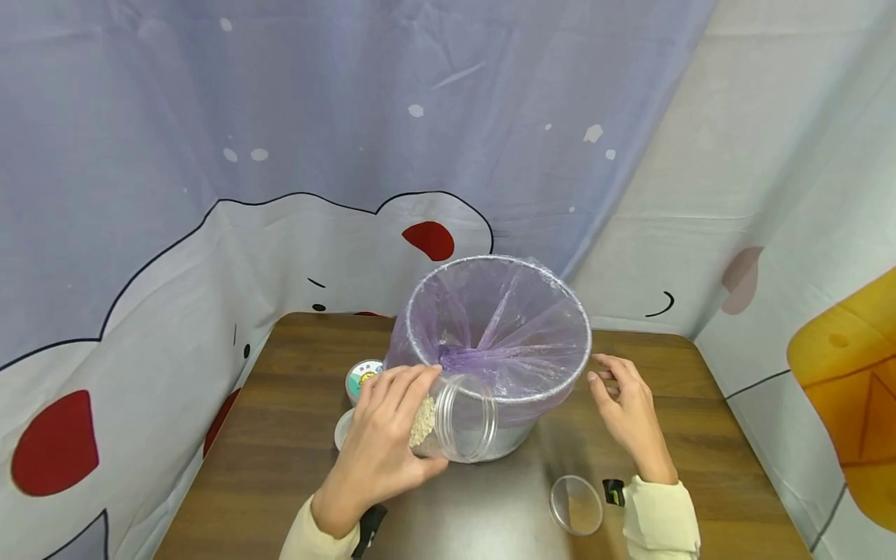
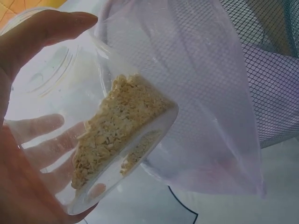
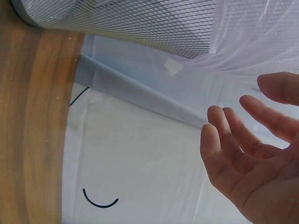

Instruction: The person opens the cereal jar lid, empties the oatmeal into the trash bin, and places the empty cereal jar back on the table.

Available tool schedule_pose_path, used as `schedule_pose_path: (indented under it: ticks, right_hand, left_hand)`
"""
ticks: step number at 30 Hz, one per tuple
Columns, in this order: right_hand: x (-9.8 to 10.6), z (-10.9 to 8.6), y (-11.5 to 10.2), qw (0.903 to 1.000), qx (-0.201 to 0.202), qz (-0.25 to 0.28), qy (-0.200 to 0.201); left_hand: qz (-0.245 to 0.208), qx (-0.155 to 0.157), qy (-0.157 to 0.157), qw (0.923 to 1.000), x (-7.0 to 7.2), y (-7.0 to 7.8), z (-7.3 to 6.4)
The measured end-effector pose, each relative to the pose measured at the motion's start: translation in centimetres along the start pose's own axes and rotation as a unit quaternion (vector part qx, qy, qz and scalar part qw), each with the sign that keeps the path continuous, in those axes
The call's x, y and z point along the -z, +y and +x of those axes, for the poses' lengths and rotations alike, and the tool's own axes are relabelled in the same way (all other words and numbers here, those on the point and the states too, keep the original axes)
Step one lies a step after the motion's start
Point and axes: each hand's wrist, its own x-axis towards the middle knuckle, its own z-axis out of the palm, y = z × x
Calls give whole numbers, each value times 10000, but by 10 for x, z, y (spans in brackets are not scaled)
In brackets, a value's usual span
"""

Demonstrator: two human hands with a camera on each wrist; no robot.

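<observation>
My left hand (image 1: 381, 443) grips a clear jar (image 1: 467, 420), tipped sideways by the near rim of a bin (image 1: 589, 342), mouth facing right, flakes (image 1: 422, 424) gathered toward its base. It looks light, stiff and smooth enough to slip; fingers and thumb round its middle seem the surest hold. The bin's thin bag (image 1: 483, 303) should yield softly. Farther right, a round lid (image 1: 576, 505) lies on the table (image 1: 707, 467); my right hand (image 1: 630, 412) hovers near the bin, fingers loosely bent, holding nothing.
</observation>
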Motion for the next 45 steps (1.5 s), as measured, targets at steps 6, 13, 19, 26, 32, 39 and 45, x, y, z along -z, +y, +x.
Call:
schedule_pose_path:
  ticks: [6, 13, 19, 26, 32, 39, 45]
  right_hand:
    - [-2, 8, -6, 10000, 20, 63, 35]
    - [5, 24, -14, 9984, 41, -11, 571]
    - [9, 37, -24, 9962, 166, 55, 848]
    - [7, 51, -36, 9977, 180, 140, 635]
    - [7, 63, -43, 9996, 198, 69, 202]
    - [7, 75, -49, 9980, 144, -118, -603]
    - [7, 81, -50, 9956, 207, -455, -797]
  left_hand:
    - [72, 15, 234, 9997, 6, -2, 6]
    - [162, 42, 357, 9992, 8, -5, 15]
    - [188, 184, 440, 9987, 11, -3, 20]
    - [243, 259, 507, 9981, 16, -1, 26]
    - [313, 159, 442, 9984, 18, -1, 33]
    - [417, 292, 516, 9974, 22, 2, 41]
    - [503, 358, 445, 9971, 23, 3, 47]
